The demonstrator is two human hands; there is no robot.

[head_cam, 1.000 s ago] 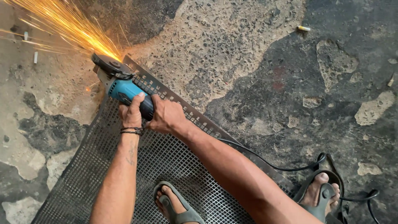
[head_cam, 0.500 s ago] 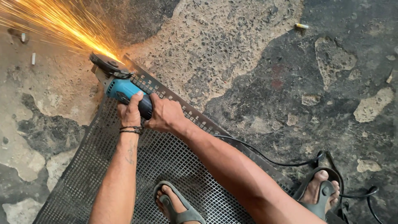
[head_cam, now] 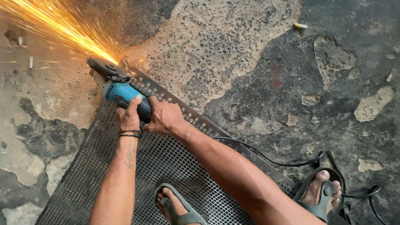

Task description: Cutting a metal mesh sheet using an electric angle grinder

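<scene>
Both hands hold a blue grinder (head_cam: pixel 125 92) at the far left corner of a perforated metal sheet (head_cam: pixel 137 175) that lies flat on the floor (head_cam: pixel 291 83). The left hand (head_cam: pixel 129 116) wraps the body from the near side, thumb up along the blue housing, with a dark band at the wrist. The right hand (head_cam: pixel 164 118) closes round the black rear grip just right of it; the two hands touch or nearly touch.

The grinder's long axis runs from near right to far left, roughly in line with the sheet's far edge. Its head with the disc (head_cam: pixel 107 67) points far left and meets the sheet's corner. Sparks (head_cam: pixel 54 25) stream from the disc towards the far left.

A black cord (head_cam: pixel 266 156) leaves the rear of the tool, passes behind the right forearm and curves right across the floor towards the right foot (head_cam: pixel 323 193) in a dark sandal. The left foot (head_cam: pixel 177 206), in a grey sandal, stands on the sheet at the near edge of view. A small pale stub, possibly a cigarette end (head_cam: pixel 300 26), lies on the floor far right.
</scene>
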